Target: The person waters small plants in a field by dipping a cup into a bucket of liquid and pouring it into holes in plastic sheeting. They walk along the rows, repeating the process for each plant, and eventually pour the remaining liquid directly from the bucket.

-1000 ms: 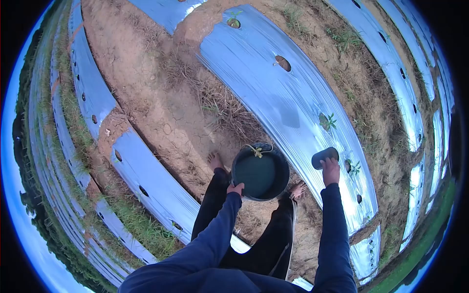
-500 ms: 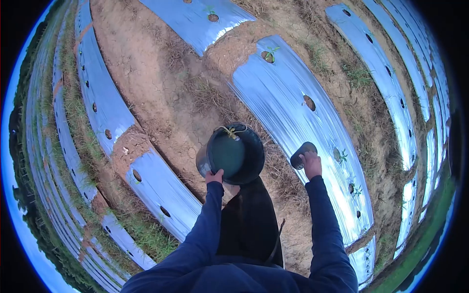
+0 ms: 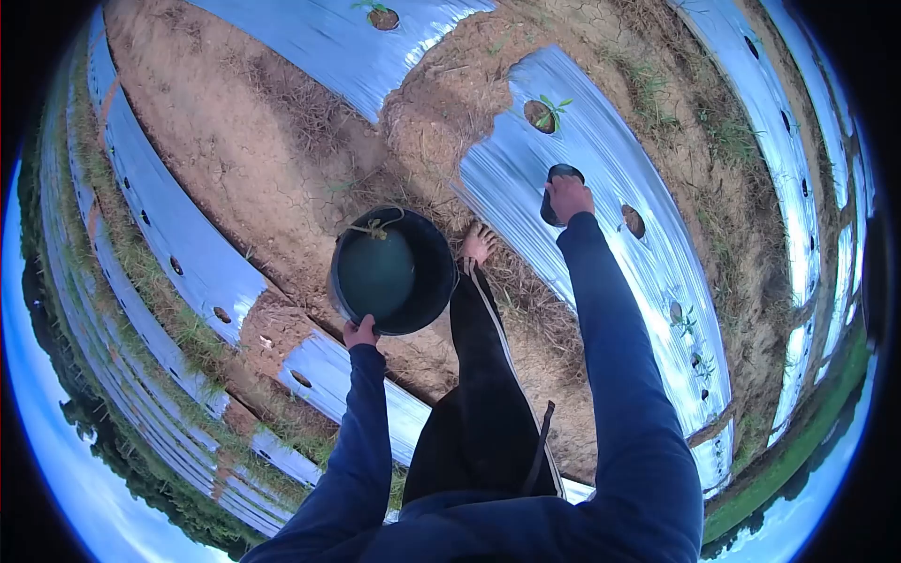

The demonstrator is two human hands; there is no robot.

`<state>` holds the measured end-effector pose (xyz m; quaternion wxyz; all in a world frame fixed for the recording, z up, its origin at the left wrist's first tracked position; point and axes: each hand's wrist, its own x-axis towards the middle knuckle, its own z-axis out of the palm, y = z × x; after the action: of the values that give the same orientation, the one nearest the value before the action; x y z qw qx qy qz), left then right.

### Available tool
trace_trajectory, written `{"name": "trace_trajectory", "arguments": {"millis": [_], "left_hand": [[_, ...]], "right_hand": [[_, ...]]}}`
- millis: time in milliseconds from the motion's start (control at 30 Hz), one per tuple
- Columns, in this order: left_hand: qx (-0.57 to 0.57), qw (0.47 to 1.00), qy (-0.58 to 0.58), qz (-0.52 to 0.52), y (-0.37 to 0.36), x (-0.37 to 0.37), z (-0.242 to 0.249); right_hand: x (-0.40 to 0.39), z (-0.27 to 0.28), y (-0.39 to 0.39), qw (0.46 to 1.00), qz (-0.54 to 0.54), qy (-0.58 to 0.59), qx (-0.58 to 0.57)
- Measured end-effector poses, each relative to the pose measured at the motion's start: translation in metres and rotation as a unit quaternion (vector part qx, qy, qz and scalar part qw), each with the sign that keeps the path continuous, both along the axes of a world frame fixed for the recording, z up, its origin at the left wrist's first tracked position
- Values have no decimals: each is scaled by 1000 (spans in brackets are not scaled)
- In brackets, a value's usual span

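Observation:
A dark bucket (image 3: 434,281) with greenish liquid inside hangs over the dirt path, and my left hand (image 3: 360,332) is closed on its near rim. A yellowish cord is tied at the bucket's far rim. My right hand (image 3: 570,198) grips a small dark container (image 3: 563,173) above the silvery plastic sheet (image 3: 601,122). Just beyond the container, a green seedling (image 3: 556,112) stands at a round hole in the sheet. Another hole (image 3: 633,221) lies to the right of my right hand. The inside of the small container is hidden from view.
My bare foot (image 3: 480,244) is on the dirt beside the bucket. More plastic-covered rows (image 3: 183,220) run along the left and the right, with dry grass and soil between them. A bare soil gap (image 3: 441,103) splits the middle row.
My right hand has moved forward along the sheet with the small container, towards the seedling. The bucket and my left hand have shifted left, and my foot has come into view.

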<state>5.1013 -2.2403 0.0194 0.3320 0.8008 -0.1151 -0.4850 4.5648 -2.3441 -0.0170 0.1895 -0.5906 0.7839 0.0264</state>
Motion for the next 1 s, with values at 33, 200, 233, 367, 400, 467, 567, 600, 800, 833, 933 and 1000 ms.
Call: {"name": "trace_trajectory", "arguments": {"millis": [33, 200, 233, 367, 400, 467, 567, 600, 800, 833, 933, 1000], "left_hand": [[18, 1000, -5, -20, -10, -2, -2], [75, 994, 22, -81, -54, -30, -6], [86, 992, 35, -90, -63, -33, -5], [122, 978, 77, -147, -91, -56, -4], [121, 980, 82, -135, -94, -62, -7], [117, 981, 99, -120, -96, -67, -9], [126, 976, 81, -156, -104, -69, -8], [133, 972, 68, -180, -108, -69, -7], [158, 974, 85, -142, -138, -35, 3], [163, 971, 86, -152, -144, -23, 0], [167, 970, 94, -150, -151, 17, -15], [175, 968, 104, -146, -163, 33, -20]], "right_hand": [[-2, -5, -18, 999, -12, 11, 46], [-11, -29, -75, 989, 3, 38, 144], [-11, -31, -79, 988, 4, 31, 148], [-12, -27, -99, 985, -10, 18, 169], [-12, -25, -103, 984, -17, 19, 179], [-13, -22, -108, 984, -29, 14, 178], [-10, -25, -113, 985, -27, 9, 171], [-9, -26, -113, 985, -25, 9, 168], [-3, -30, -116, 986, -39, 25, 162], [0, -24, -120, 987, -37, 29, 153], [15, -16, -132, 998, -17, 11, 56], [30, -11, -148, 1000, -2, 12, 19]]}}
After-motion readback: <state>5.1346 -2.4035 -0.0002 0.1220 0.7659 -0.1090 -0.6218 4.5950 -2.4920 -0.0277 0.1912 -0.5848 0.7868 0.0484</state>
